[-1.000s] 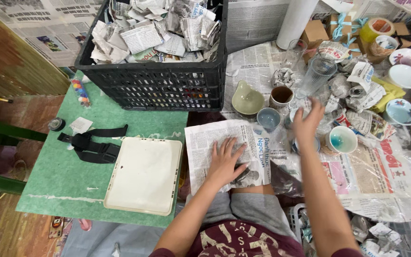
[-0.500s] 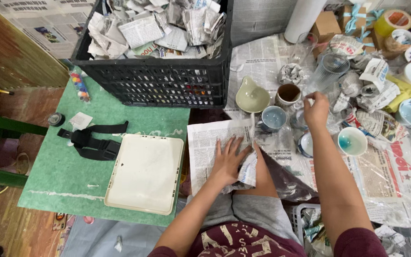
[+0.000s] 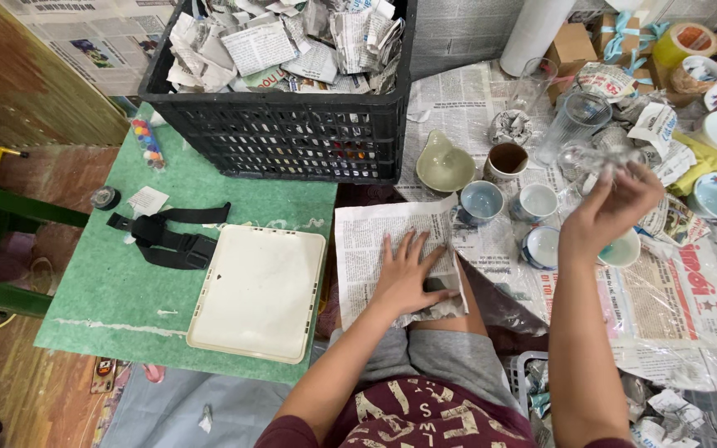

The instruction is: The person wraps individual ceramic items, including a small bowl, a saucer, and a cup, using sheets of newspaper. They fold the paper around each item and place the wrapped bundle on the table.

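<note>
My left hand (image 3: 404, 278) lies flat, fingers spread, on a newspaper sheet (image 3: 367, 249) that is spread over my lap. My right hand (image 3: 612, 211) is raised above the cups and grips a small clear glass (image 3: 601, 159). Below and left of that hand stand a pale blue cup (image 3: 483, 202), a white cup (image 3: 535, 202) and a blue-rimmed bowl (image 3: 541, 246). A teal-lined bowl (image 3: 626, 251) is partly hidden under my wrist.
A black crate (image 3: 292, 137) of newspaper-wrapped items stands at the back. A white tray (image 3: 255, 290) and a black strap (image 3: 168, 241) lie on the green table (image 3: 101, 290). A brown mug (image 3: 508, 159), a green jug (image 3: 444, 168), a tall glass (image 3: 578, 116) and several bowls crowd the right.
My right hand reached among the cups, closed on a clear glass and lifted it up to the right. My left hand stayed pressed on the newspaper sheet.
</note>
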